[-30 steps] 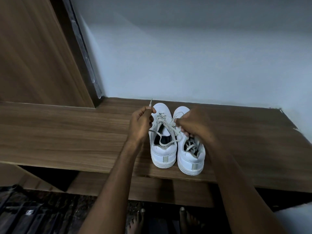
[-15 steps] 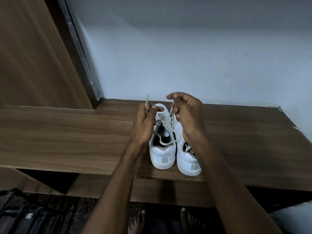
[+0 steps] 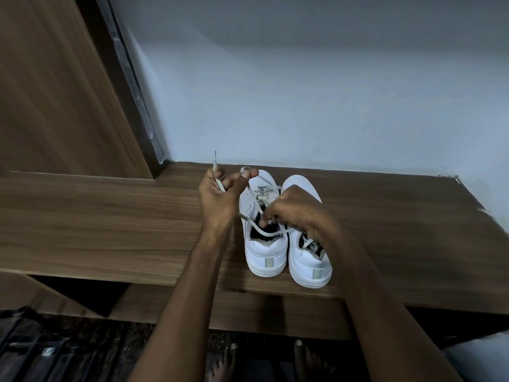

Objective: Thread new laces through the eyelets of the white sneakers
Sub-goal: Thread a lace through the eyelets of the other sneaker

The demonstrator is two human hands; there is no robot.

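Head view: left hand (image 3: 220, 199) grips flat grey lace (image 3: 219, 181); right hand (image 3: 297, 210) pinches lace over smooth white sneakers (image 3: 264, 249).

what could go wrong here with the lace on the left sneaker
1. The pale flat lace hangs in a slack loop over the left white sneaker's opening; pulling may snag or twist it.
2. The left hand keeps only a short grip near the lace tip, which could slip free.
3. Both sneakers' heels sit near the wooden shelf edge; a tug could drag one off.

Dim, soft light; wide-angle edge distortion
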